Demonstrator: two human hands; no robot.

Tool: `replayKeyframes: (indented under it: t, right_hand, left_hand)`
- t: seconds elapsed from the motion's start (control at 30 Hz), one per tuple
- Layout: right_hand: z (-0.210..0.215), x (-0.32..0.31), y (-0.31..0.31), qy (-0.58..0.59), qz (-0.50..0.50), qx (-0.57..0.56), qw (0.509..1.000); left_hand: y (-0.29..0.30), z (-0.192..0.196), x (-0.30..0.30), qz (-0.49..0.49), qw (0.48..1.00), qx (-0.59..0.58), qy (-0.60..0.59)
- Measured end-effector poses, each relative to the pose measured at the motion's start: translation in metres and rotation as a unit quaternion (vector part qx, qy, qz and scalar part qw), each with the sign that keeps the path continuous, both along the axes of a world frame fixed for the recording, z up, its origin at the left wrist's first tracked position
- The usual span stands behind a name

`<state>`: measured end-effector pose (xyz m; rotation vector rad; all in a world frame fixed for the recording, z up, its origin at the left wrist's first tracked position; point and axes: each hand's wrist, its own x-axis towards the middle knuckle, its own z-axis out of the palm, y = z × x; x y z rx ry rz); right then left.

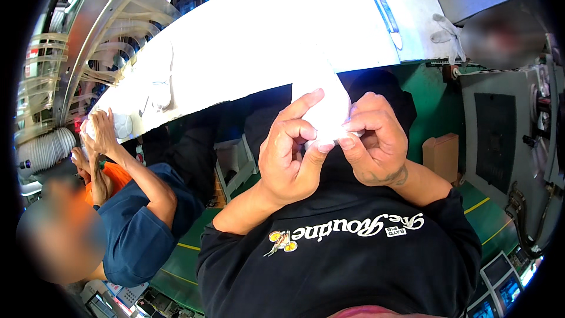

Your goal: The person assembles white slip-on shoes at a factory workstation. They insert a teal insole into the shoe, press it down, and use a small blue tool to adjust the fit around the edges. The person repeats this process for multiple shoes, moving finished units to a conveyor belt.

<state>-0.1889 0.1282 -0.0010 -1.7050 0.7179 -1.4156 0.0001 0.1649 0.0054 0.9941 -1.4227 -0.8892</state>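
Note:
A white piece (325,101), so bright that its shape and kind are hard to make out, is held up in front of my chest by the table's near edge. My left hand (291,156) grips its lower left side, thumb and fingers bent around it. On the lower right side, my right hand (378,135) pinches the edge between thumb and fingers. The fingertips of both hands come close together at the bottom of the piece. Glare hides where the piece ends against the white worktable (253,41) behind it.
A slim blue tool with a pale tip (385,16) lies on the table, and a white glove (448,38) hangs at its right end. At left, a co-worker in a navy shirt (138,224) handles a white part. A grey crate (235,162) and cardboard box (441,156) stand below.

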Motion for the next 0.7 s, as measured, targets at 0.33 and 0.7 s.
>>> replayKeyframes:
  t: [0.33, 0.7]
  right_hand:
    - [-0.006, 0.007, -0.002, -0.043, -0.026, 0.003, 0.999]
    - [-0.008, 0.002, -0.008, -0.058, 0.007, 0.030, 0.998]
  left_hand:
    - [-0.001, 0.004, -0.002, 0.018, 0.999, 0.026, -0.011]
    - [-0.009, 0.003, 0.002, -0.019, 0.999, -0.010, -0.045]
